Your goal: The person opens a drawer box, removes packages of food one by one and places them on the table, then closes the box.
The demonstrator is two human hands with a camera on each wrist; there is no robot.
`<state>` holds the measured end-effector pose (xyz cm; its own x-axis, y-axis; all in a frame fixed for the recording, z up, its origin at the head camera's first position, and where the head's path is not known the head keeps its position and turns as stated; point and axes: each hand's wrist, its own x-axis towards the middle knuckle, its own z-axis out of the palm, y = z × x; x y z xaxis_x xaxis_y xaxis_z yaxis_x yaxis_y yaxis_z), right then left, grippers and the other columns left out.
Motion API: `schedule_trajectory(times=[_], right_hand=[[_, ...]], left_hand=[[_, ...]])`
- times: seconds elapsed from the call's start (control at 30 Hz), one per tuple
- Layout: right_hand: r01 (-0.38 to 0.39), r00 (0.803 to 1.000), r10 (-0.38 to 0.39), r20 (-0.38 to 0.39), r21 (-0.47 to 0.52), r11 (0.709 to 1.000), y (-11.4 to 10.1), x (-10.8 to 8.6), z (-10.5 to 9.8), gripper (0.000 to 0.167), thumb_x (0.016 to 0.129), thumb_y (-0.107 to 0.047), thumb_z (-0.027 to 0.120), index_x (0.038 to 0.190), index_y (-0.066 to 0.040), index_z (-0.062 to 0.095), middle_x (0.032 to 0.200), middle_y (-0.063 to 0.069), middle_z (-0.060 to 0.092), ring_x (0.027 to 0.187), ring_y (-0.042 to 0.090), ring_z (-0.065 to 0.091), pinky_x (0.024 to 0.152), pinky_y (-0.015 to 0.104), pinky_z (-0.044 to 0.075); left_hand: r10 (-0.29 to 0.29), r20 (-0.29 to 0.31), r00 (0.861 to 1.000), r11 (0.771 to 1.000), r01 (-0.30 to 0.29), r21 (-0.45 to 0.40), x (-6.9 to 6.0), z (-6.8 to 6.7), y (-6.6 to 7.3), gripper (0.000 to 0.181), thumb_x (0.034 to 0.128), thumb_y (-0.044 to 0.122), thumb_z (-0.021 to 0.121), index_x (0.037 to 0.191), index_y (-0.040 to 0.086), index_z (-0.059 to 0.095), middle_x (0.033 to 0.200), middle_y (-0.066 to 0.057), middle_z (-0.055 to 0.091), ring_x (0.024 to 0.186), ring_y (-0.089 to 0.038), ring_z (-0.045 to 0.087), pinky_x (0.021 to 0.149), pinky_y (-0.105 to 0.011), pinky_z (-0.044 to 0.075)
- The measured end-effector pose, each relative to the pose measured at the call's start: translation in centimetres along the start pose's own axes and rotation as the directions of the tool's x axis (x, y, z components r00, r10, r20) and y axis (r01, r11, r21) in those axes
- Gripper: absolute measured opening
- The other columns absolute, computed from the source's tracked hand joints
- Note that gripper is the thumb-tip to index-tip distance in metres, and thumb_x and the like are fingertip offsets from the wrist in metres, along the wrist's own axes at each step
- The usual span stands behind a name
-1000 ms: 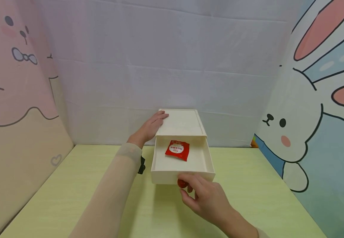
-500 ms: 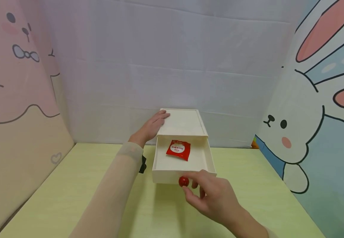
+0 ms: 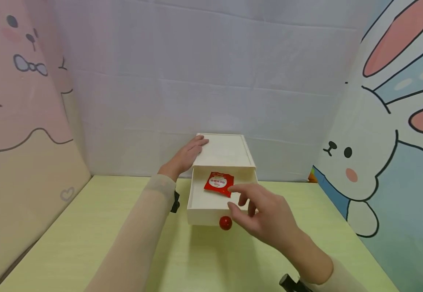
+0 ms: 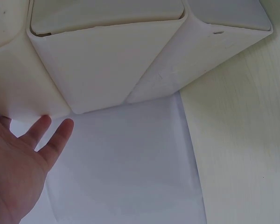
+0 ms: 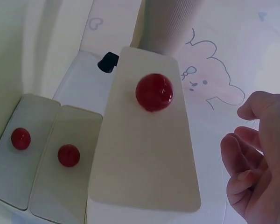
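A small white drawer cabinet (image 3: 224,150) stands near the back wall, its top drawer (image 3: 211,217) pulled out. Inside that drawer lies a red printed packet (image 3: 217,182). A round red knob (image 3: 225,223) sticks out from the drawer front, and in the right wrist view the same knob (image 5: 154,92) is free of any fingers. My left hand (image 3: 184,157) rests on the cabinet's upper left edge with fingers extended, also seen in the left wrist view. Over the drawer's right side hovers my right hand (image 3: 266,211), thumb and index finger apart, holding nothing, fingertips close to the packet.
Two more closed drawers with red knobs (image 5: 68,155) sit below the pulled one in the right wrist view. A pale green tabletop (image 3: 87,243) carries the cabinet. White cloth (image 3: 204,81) hangs behind, and cartoon-printed panels (image 3: 398,182) flank both sides.
My right hand has let go of the red knob and risen up and forward over the drawer, towards the packet. The left hand and the cabinet stay put.
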<state>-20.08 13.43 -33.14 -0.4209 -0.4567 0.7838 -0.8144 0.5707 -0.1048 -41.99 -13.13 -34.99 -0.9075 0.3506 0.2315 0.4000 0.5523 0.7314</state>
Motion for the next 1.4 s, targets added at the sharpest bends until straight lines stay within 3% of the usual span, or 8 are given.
schedule_trajectory(times=[0.23, 0.53, 0.63, 0.7, 0.83, 0.93, 1.17, 1.4], right_hand=[[-0.056, 0.994, 0.062, 0.093, -0.062, 0.997, 1.8, 2.2, -0.3, 0.031, 0.090, -0.014, 0.083, 0.121, -0.010, 0.077, 0.088, -0.001, 0.071, 0.062, 0.003, 0.055, 0.053, 0.016, 0.045], [-0.132, 0.945, 0.163, 0.285, -0.127, 0.983, 3.5, 4.4, -0.1, 0.026, 0.096, -0.025, 0.082, 0.119, -0.015, 0.076, 0.093, -0.001, 0.072, 0.071, 0.011, 0.059, 0.059, 0.023, 0.050], [-0.160, 0.900, 0.215, 0.378, -0.172, 0.972, 4.0, 5.2, 0.1, 0.026, 0.097, -0.029, 0.081, 0.119, -0.018, 0.076, 0.096, -0.001, 0.073, 0.075, 0.011, 0.060, 0.061, 0.024, 0.050], [-0.173, 0.855, 0.253, 0.453, -0.210, 0.962, 4.3, 5.7, 0.3, 0.027, 0.097, -0.034, 0.081, 0.119, -0.019, 0.075, 0.099, -0.001, 0.074, 0.079, 0.012, 0.062, 0.063, 0.026, 0.051], [-0.158, 0.743, 0.303, 0.597, -0.284, 0.946, 4.9, 6.5, 0.7, 0.032, 0.098, -0.042, 0.080, 0.121, -0.020, 0.074, 0.108, 0.000, 0.075, 0.084, 0.012, 0.064, 0.069, 0.029, 0.054], [-0.125, 0.690, 0.302, 0.658, -0.303, 0.945, 5.4, 6.8, 0.9, 0.033, 0.098, -0.043, 0.080, 0.121, -0.020, 0.074, 0.113, 0.000, 0.075, 0.087, 0.012, 0.065, 0.072, 0.032, 0.057], [-0.075, 0.631, 0.246, 0.735, -0.258, 0.963, 6.1, 7.1, 1.4, 0.037, 0.099, -0.037, 0.080, 0.134, -0.028, 0.075, 0.135, 0.002, 0.072, 0.112, 0.019, 0.069, 0.092, 0.044, 0.064], [-0.011, 0.585, 0.188, 0.789, -0.225, 0.974, 6.7, 6.9, 2.3, 0.053, 0.101, -0.031, 0.077, 0.153, -0.029, 0.066, 0.144, 0.004, 0.070, 0.123, 0.027, 0.067, 0.111, 0.050, 0.057]], left_hand=[[-0.011, 0.005, 1.000, 1.000, 0.011, -0.005, -0.1, -0.2, 0.1, 0.058, 0.1180, 0.035, 0.025, 0.171, 0.017, 0.042, 0.186, -0.001, 0.018, 0.174, -0.026, 0.006, 0.141, -0.055, 0.010], [-0.011, 0.007, 1.000, 1.000, 0.011, -0.003, -0.2, -0.2, 0.2, 0.059, 0.1181, 0.034, 0.025, 0.171, 0.016, 0.041, 0.186, -0.003, 0.017, 0.174, -0.029, 0.006, 0.140, -0.057, 0.010], [-0.014, 0.007, 1.000, 1.000, 0.014, 0.001, -0.2, -0.2, 0.3, 0.058, 0.1183, 0.034, 0.025, 0.171, 0.016, 0.041, 0.186, -0.003, 0.018, 0.174, -0.029, 0.007, 0.140, -0.056, 0.010], [-0.012, 0.007, 1.000, 1.000, 0.012, 0.003, -0.3, -0.2, 0.4, 0.058, 0.1183, 0.034, 0.025, 0.171, 0.016, 0.041, 0.186, -0.003, 0.018, 0.174, -0.029, 0.007, 0.140, -0.056, 0.010], [-0.008, 0.005, 1.000, 1.000, 0.008, 0.002, -0.3, -0.2, 0.4, 0.058, 0.1182, 0.034, 0.025, 0.171, 0.015, 0.042, 0.186, -0.003, 0.018, 0.174, -0.029, 0.007, 0.141, -0.056, 0.009], [-0.006, 0.004, 1.000, 1.000, 0.006, -0.001, -0.2, -0.1, 0.4, 0.059, 0.1181, 0.034, 0.024, 0.171, 0.016, 0.042, 0.186, -0.003, 0.018, 0.174, -0.028, 0.007, 0.141, -0.055, 0.009], [-0.004, 0.006, 1.000, 1.000, 0.004, 0.006, -0.1, 0.0, 0.3, 0.059, 0.1181, 0.036, 0.023, 0.171, 0.018, 0.042, 0.186, -0.002, 0.018, 0.174, -0.028, 0.007, 0.140, -0.057, 0.009], [0.008, 0.003, 1.000, 1.000, -0.008, 0.015, -0.2, -0.1, 0.3, 0.059, 0.1181, 0.035, 0.023, 0.171, 0.017, 0.042, 0.186, -0.003, 0.018, 0.174, -0.028, 0.007, 0.141, -0.055, 0.010]])
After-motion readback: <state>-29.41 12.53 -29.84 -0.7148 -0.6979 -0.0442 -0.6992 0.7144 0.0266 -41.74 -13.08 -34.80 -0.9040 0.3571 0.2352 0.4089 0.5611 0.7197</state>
